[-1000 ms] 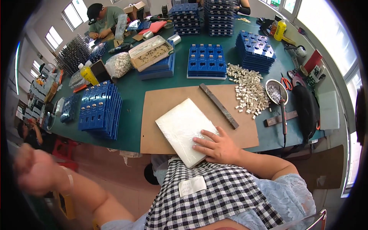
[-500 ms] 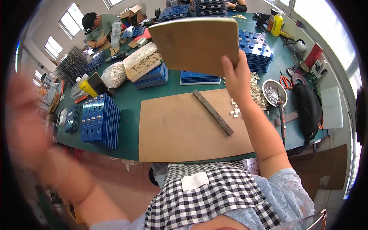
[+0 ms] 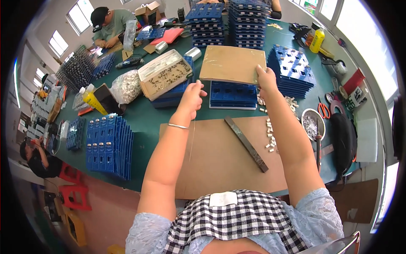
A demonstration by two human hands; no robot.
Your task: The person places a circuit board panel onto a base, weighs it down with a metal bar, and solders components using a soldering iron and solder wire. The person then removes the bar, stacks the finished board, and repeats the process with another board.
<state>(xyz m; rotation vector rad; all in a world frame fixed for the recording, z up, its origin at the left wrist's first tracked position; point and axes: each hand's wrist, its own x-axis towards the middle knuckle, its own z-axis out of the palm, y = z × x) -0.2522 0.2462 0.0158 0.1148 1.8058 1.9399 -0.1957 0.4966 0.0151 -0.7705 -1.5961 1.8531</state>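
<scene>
My right hand grips the near right corner of a flat brown board and holds it up, tilted, above a blue compartment tray. My left hand hovers just left of that tray with its fingers drawn together, short of the board. A thin pale strand runs down from that hand; whether the fingers pinch it is unclear. Below both arms lies a brown cardboard mat with a dark metal bar lying diagonally on it and small white parts scattered by its right edge.
Stacks of blue trays stand left, far middle and right. An open box of parts, a bag of parts, a metal bowl and orange scissors sit on the green table. Other people work at the far left.
My right hand lifted the flat board off the cardboard mat, turned its brown side up and carried it away over the blue tray. My left arm swung in from the left.
</scene>
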